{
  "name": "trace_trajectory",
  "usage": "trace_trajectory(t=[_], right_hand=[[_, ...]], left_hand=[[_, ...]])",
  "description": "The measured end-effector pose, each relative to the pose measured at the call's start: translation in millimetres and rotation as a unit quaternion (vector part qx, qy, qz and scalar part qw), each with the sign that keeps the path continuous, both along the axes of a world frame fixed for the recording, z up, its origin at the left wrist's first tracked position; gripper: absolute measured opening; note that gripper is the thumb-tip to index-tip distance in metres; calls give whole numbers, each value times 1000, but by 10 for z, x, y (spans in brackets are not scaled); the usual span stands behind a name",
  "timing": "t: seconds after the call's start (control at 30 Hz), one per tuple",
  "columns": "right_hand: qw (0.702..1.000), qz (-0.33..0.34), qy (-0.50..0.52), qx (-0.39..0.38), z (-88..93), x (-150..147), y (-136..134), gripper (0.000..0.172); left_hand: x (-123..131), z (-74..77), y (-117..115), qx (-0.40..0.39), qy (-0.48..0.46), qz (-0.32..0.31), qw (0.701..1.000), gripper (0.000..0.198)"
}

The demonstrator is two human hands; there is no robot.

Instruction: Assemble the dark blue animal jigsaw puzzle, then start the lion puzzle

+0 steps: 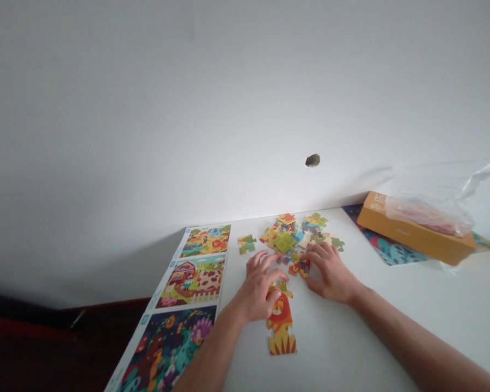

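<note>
Only a small part of this jigsaw is joined, and most of it lies apart. The heap of loose jigsaw pieces (288,234) sits on a white table (351,337), many pieces overlapping, their yellow, green, red and blue faces jumbled. Nearer the person than the heap, a joined lion section (282,326) lies flat: an orange-maned lion above a strip of yellow ground and spiky grass, 1 short column of linked pieces, its upper end partly hidden by the left hand (261,288). That hand sits just above the section, fingers loosely curved and reaching toward the heap's near edge; whether it pinches a piece cannot be told from this view. The right hand (330,272) lies spread open, palm down, on the heap's near right side, its fingertips (310,253) at a small cluster of pieces and apparently gripping nothing. Left of the heap, 1 separate green-and-yellow piece (247,244) lies alone — joined to nothing. Farther left, a long printed sheet (191,283) shows 3 scenes. Beyond the heap to the right, an orange box (416,231) rests on a blue printed sheet (384,245), with a clear plastic bag (433,204) on top.
</note>
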State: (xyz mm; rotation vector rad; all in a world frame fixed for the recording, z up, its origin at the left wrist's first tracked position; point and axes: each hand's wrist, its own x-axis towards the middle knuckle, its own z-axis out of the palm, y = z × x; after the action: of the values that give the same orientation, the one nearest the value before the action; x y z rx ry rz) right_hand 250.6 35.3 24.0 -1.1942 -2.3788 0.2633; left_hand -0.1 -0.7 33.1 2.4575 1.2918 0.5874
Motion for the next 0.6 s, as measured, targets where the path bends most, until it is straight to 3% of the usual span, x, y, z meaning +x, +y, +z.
trace_trajectory(t=[0.13,0.6], right_hand=[[1000,19,8,-11,52,-8,-23,45],[995,82,43,-39,124,-11,-55,35]], left_hand=[[-3,-1,-3,14,-1,11,1000,39],[-12,-102,41,64,1,111,992,29]])
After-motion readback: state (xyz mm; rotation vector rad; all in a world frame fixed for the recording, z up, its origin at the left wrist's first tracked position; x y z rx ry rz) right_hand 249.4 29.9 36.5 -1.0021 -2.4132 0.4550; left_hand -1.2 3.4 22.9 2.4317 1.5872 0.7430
